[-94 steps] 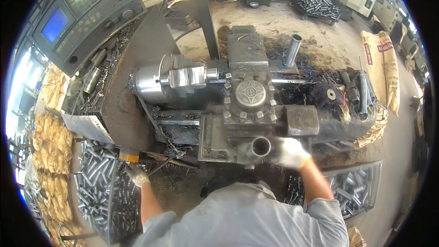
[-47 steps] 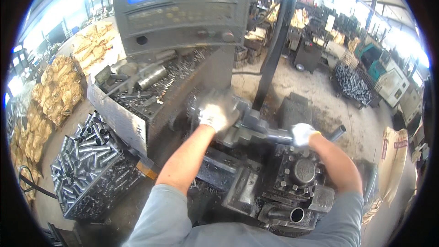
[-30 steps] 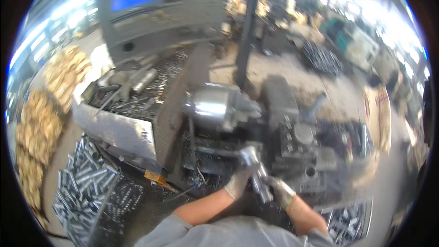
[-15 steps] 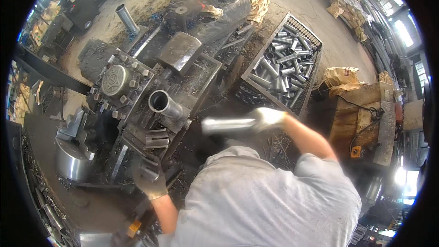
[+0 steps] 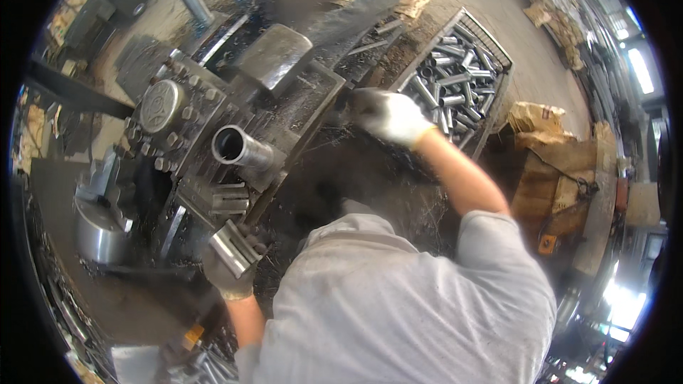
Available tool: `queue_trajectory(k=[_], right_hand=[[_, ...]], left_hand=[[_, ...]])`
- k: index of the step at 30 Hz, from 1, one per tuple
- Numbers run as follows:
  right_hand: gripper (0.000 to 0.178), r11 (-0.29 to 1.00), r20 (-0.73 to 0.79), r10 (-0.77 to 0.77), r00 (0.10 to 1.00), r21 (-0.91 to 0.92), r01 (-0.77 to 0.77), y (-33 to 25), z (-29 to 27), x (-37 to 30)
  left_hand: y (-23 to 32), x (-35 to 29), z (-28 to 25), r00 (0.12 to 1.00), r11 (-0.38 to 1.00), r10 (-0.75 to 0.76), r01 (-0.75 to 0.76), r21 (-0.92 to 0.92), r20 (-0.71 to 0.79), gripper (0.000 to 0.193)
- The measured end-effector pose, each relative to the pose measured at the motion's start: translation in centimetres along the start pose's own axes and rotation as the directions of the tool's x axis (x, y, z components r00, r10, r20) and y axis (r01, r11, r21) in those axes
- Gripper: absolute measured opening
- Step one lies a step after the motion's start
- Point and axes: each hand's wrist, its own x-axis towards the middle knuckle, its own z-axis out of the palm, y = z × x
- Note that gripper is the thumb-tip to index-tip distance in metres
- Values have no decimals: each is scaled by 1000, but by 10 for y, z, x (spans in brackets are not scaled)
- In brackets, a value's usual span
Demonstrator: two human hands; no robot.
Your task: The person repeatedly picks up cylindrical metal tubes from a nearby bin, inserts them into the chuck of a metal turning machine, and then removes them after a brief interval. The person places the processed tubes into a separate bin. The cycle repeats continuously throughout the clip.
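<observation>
My left hand, in a dirty work glove, is closed around a shiny slotted metal sleeve, which tilts beside the machine's near end. My right hand, in a white glove, reaches forward beside the machine bed. Its fingertips are dark and smeared by motion, so their grip cannot be made out. Just ahead of my left hand, another slotted metal piece sits on the machine. Beyond that, a thick open-ended metal tube leans on the bed.
A wire-sided crate of cut metal tubes stands at the far right. To the left are a bolted tool post and a round metal chuck. A wooden box stands at right; one tube stands at the back.
My right hand has moved forward and left; the metal tube it held no longer shows in it. My left hand has raised and turned the slotted sleeve into clearer view. The whole view has shifted slightly.
</observation>
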Motion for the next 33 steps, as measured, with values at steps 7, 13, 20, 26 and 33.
queue_trajectory(k=[7,13,20,26,33], right_hand=[[49,965,138,-206,969,194,178,-240,48,74],[63,668,220,-741,634,336,664,-253,130,38],[44,917,400,-356,845,-24,398,-264,187,87],[75,975,791,-83,606,190,-115,-323,157,99],[80,767,474,-526,706,623,152,-361,104,115]], left_hand=[[-7,-7,50,949,997,-72,65,-35,-307,59],[17,-18,34,933,976,43,-115,-184,-356,46],[66,-28,-47,732,895,445,-381,232,-516,45],[68,7,-13,712,787,598,-608,101,-368,60],[85,26,-24,933,628,183,131,768,-309,59]])
